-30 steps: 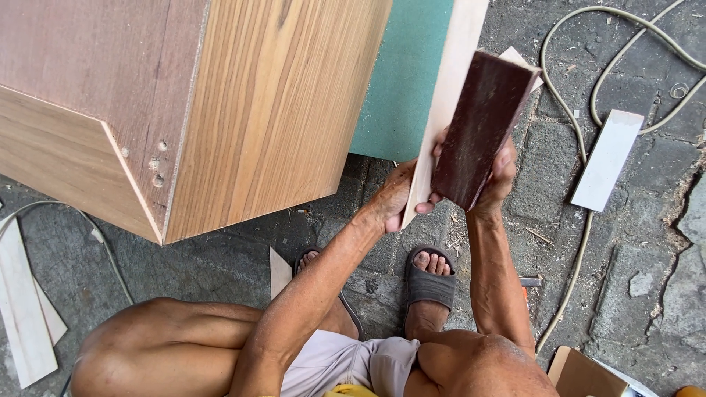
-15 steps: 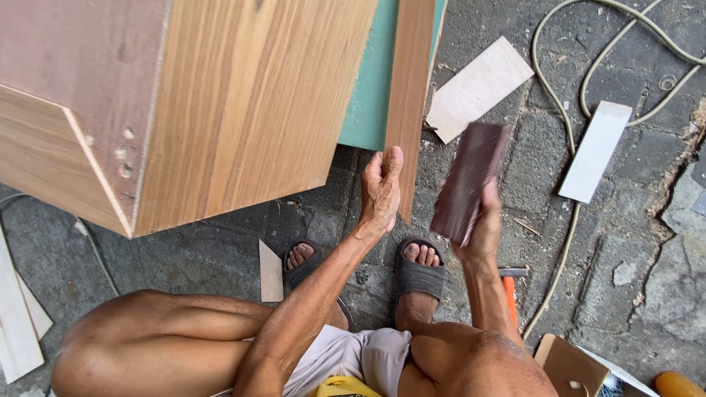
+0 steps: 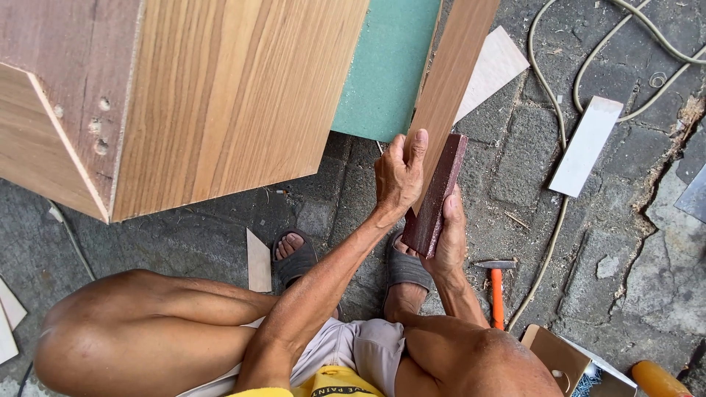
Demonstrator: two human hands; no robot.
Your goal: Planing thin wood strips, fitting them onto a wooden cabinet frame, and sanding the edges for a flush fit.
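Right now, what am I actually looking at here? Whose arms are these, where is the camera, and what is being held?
The single view comes from a camera worn on a person's head, looking down at their own arms, knees and sandalled feet as they squat on stone paving. The left hand grips a long wood-grain strip. The right hand holds a dark reddish-brown block against the strip's edge. A large wooden cabinet stands to the left, with a green board behind it. On the paving lie a hammer with an orange handle, pale offcuts and a cord.
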